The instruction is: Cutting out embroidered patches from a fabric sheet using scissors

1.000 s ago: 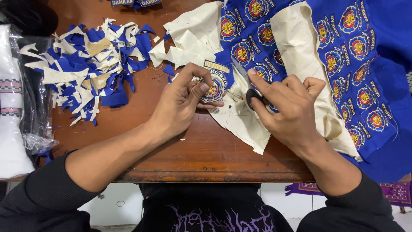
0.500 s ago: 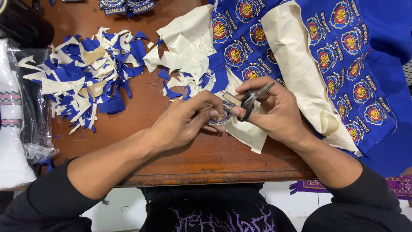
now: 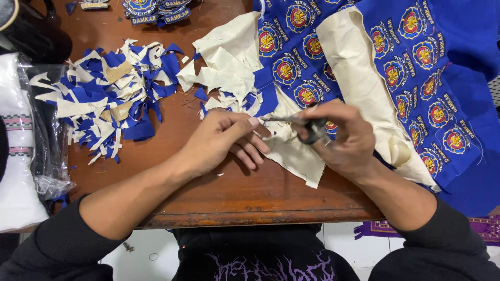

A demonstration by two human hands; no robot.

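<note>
My right hand point(image 3: 346, 140) grips a pair of dark-handled scissors point(image 3: 304, 125) whose blades point left across the cloth. My left hand point(image 3: 221, 143) rests on the wooden table point(image 3: 229, 195), thumb and fingertips pinching the edge of the blue cloth point(image 3: 416, 57) with round embroidered badges and cream backing point(image 3: 359, 78). The blades meet the cloth right beside my left thumb. Whether a cut-out badge sits under my fingers is hidden.
A heap of blue and cream offcuts point(image 3: 104, 99) lies at the left. Torn cream backing pieces point(image 3: 226, 67) lie mid-table. Finished badges point(image 3: 153, 10) are stacked at the far edge. A clear plastic bag point(image 3: 47, 135) and white cloth point(image 3: 15, 171) sit at the left edge.
Both hands have shifted slightly lower and left on the cloth. The scissors have swung from pointing up-right to lying flat, blades pointing left toward my left thumb.
</note>
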